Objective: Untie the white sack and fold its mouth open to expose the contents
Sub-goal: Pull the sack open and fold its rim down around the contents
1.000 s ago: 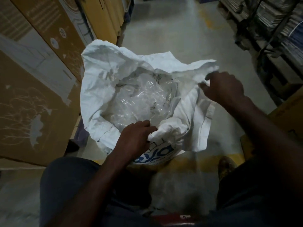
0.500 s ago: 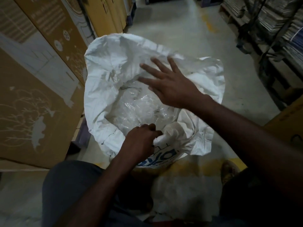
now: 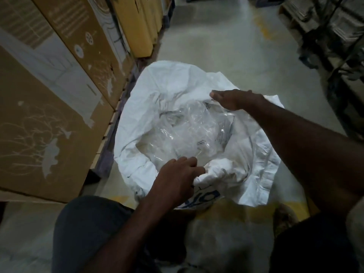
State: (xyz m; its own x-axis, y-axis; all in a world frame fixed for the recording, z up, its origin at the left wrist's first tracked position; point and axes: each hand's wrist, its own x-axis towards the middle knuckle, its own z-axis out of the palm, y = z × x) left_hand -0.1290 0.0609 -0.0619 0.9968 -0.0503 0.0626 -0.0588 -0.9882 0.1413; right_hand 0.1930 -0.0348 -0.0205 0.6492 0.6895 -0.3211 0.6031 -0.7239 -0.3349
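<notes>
The white sack (image 3: 169,87) stands on the floor between my knees, its mouth wide and its rim rolled outward. Blue lettering shows on its near side. Inside lies crumpled clear plastic (image 3: 189,134). My left hand (image 3: 177,180) grips the bunched near rim of the sack with curled fingers. My right hand (image 3: 234,101) reaches across the mouth to the far rim, palm down; its fingers curl over the fabric edge, and I cannot see whether they pinch it.
Tall cardboard boxes (image 3: 49,107) line the left side close to the sack. Shelving with stacked goods (image 3: 338,36) runs along the right. Bare concrete floor (image 3: 226,42) stretches ahead. My shoe (image 3: 283,217) rests at the lower right.
My right hand left the sack's right edge, swept over the mouth with spread fingers, and now lies on the far rim. My left hand kept its grip on the near rim.
</notes>
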